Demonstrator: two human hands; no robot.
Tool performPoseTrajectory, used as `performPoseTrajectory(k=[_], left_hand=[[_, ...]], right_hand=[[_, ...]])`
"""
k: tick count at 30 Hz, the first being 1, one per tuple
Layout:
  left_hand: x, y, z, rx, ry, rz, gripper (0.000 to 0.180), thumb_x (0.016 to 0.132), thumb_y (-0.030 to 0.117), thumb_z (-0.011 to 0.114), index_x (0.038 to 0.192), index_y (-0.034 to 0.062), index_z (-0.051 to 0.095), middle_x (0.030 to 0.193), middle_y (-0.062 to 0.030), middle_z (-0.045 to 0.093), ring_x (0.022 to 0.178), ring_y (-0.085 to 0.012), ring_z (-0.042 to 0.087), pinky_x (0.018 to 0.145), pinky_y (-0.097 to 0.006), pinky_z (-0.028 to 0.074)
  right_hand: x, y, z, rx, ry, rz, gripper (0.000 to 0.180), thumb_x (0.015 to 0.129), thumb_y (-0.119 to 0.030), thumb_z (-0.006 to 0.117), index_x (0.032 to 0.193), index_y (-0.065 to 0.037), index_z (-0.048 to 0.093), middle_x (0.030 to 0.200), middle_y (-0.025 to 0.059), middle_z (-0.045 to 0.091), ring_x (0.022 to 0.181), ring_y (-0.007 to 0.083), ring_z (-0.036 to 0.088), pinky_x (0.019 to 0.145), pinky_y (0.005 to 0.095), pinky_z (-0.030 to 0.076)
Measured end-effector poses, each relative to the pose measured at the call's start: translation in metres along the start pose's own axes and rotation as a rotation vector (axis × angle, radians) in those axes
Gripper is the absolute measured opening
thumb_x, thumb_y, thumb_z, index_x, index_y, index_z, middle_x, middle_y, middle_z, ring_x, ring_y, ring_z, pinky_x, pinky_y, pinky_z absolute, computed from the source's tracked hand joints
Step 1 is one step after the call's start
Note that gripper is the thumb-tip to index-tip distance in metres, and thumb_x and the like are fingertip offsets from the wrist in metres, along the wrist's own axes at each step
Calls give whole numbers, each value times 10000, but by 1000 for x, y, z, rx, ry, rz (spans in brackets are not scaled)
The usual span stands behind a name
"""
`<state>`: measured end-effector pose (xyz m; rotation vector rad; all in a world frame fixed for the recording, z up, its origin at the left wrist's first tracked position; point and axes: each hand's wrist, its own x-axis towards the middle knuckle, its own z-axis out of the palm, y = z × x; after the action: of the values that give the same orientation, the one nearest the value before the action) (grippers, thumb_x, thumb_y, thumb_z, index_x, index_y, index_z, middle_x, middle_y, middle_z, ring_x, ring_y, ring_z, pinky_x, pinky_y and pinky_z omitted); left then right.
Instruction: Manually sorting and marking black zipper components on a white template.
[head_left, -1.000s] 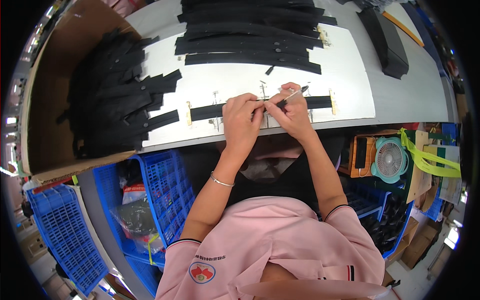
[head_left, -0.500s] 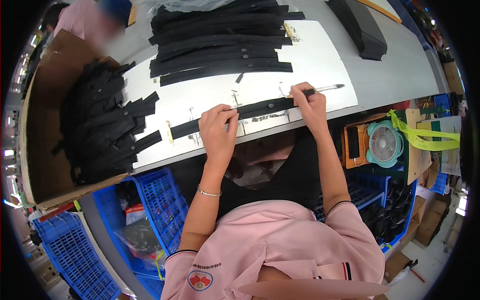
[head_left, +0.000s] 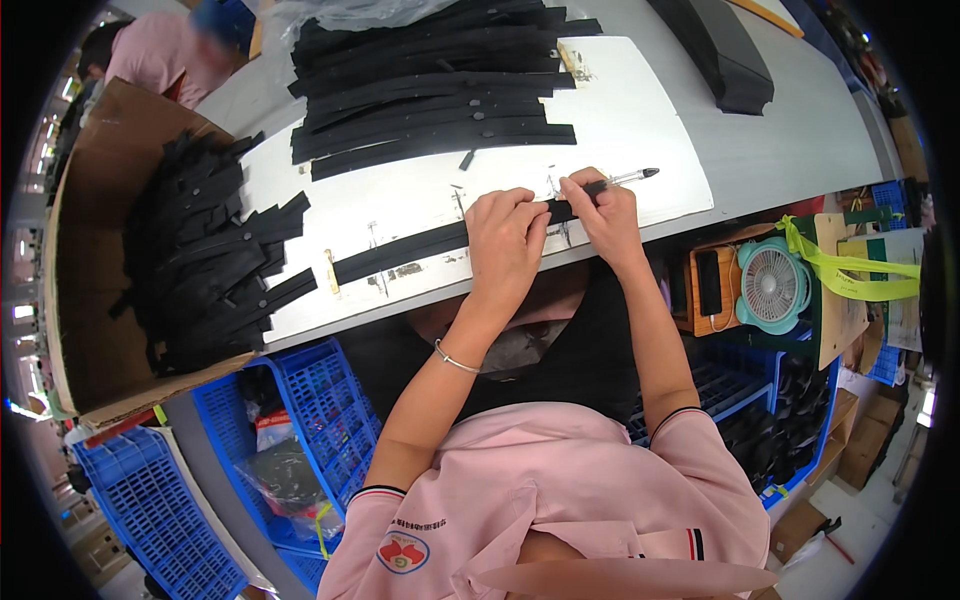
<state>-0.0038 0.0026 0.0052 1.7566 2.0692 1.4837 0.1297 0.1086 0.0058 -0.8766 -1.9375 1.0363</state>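
A long black fabric strip (head_left: 400, 253) lies along the near side of a white board (head_left: 660, 140) that bears dark marks. My left hand (head_left: 507, 242) is closed over the strip's right part, thumb and fingertips pressed together on it. Just right of it, my right hand (head_left: 606, 218) grips a clear-barrelled pen (head_left: 634, 177) between thumb and fingers. One end of the pen points out to the right, while my fingers hide its other end. Beneath both hands, the strip's right end is mostly covered.
Several black strips (head_left: 430, 105) lie in rows on the board's far side, a small black piece (head_left: 467, 160) nearby. At left, a cardboard box (head_left: 85, 330) holds more strips. Blue crates (head_left: 335, 420) stand below the table. A small fan (head_left: 772, 283) and a phone (head_left: 708, 282) sit at right.
My left hand has slid right along the strip and is now close to my right hand. The right hand, still holding the pen, has shifted slightly left.
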Motion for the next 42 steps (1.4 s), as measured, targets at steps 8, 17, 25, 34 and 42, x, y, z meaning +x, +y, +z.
performPoseTrajectory(k=[8, 17, 25, 34, 42], left_hand=[[-1, 1, 5, 29, -8, 12, 125, 812, 54, 770, 933, 48, 740, 1049, -54, 686, 1034, -258, 608, 946, -402, 429], [1, 1, 5, 40, 12, 21, 120, 804, 49, 776, 916, 46, 734, 1050, -50, 687, 1039, -256, 610, 943, -398, 431], [-2, -3, 2, 32, -6, -15, 127, 819, 71, 775, 944, 65, 753, 1077, -48, 698, 1074, -265, 611, 954, -400, 432], [-32, 5, -23, 165, -7, -41, 354, 920, 158, 710, 1256, 50, 679, 1390, -131, 587, 1339, -354, 487, 1165, -585, 275], [22, -45, -30, 130, -137, -16, 395, 962, 253, 689, 1276, 16, 657, 1427, -185, 564, 1400, -360, 448, 1205, -578, 225]], right_hand=[[-3, 5, -2, -140, -58, 15, 207, 1003, -123, 665, 889, 49, 677, 776, 33, 658, 678, 75, 555, 617, 253, 452], [-2, 7, -7, -11, -69, -20, 237, 962, -183, 699, 809, -3, 685, 612, 88, 601, 537, 160, 545, 538, 305, 428], [-2, 8, -2, -29, -87, -78, 234, 960, -155, 691, 796, 10, 668, 620, 77, 616, 556, 155, 572, 554, 313, 447], [-15, 15, -15, 192, 65, 107, 194, 1015, -95, 640, 840, -14, 658, 760, 2, 630, 650, 50, 500, 583, 227, 382], [-7, 17, 2, 232, 143, 65, 214, 1042, -105, 622, 1186, 27, 707, 933, 92, 730, 805, 107, 654, 733, 239, 526]])
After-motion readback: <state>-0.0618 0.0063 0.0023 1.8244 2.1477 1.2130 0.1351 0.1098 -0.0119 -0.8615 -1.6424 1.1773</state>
